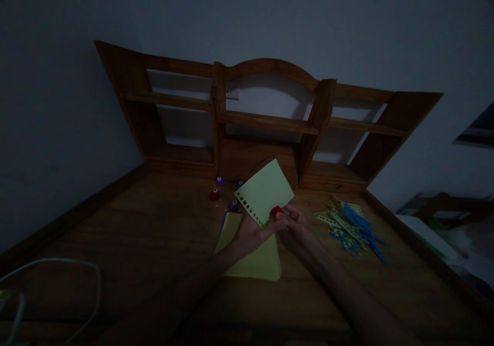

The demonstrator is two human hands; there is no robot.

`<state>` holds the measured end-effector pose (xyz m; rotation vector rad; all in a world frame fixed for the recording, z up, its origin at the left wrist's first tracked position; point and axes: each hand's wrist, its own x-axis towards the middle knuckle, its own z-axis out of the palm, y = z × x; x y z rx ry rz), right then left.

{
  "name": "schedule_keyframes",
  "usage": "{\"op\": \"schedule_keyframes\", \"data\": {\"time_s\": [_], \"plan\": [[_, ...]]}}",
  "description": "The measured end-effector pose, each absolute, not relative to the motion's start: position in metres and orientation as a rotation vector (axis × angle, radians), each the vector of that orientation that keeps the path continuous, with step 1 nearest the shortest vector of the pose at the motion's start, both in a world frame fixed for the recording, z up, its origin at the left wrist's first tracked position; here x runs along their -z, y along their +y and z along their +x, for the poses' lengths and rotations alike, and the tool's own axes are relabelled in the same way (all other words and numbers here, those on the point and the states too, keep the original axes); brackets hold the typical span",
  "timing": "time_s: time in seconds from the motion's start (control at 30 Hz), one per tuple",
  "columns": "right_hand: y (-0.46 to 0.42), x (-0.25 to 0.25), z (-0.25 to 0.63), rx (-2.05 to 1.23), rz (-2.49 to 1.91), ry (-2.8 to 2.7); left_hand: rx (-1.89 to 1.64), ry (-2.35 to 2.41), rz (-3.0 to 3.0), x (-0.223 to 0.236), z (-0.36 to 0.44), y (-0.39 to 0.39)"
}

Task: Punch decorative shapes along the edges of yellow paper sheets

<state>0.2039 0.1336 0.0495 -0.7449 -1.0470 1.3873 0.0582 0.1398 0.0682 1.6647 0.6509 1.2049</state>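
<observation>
A pale yellow sheet of paper (264,186) is tilted up above the desk, with a row of small cut-out shapes along its left edge. My left hand (250,234) grips it from below, thumb reaching toward the lower right edge. At that edge, my right hand (299,224) has its fingers closed around a small red craft punch (277,211), which meets the paper. Part of the punch is hidden by my fingers. Beneath my hands lies a stack of yellow paper (254,266). Behind the sheet's left side stand another red punch (214,195) and several purple punches (233,206).
On the right of the wooden desk (154,232) lies a pile of yellow punched strips and blue strips (360,227). A wooden shelf unit (270,122) runs along the back. A white cable (96,279) curves at the lower left. Raised edges border both sides.
</observation>
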Motion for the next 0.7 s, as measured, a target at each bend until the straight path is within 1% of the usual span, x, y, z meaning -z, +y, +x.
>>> {"op": "schedule_keyframes", "data": {"time_s": [0.23,0.4,0.57,0.7], "plan": [[0.136,-0.048,0.203,-1.408,-0.713,-1.040,-1.221,0.653,1.609,-0.068,0.057,0.143],[0.139,-0.046,0.200,-1.409,-0.688,-1.019,-1.116,0.549,1.473,-0.069,0.055,0.142],[0.137,-0.046,0.201,-1.441,-0.691,-1.085,-1.195,0.719,1.235,-0.063,0.056,0.149],[0.138,-0.045,0.203,-1.452,-0.705,-1.108,-1.239,0.762,1.194,-0.063,0.056,0.154]]}}
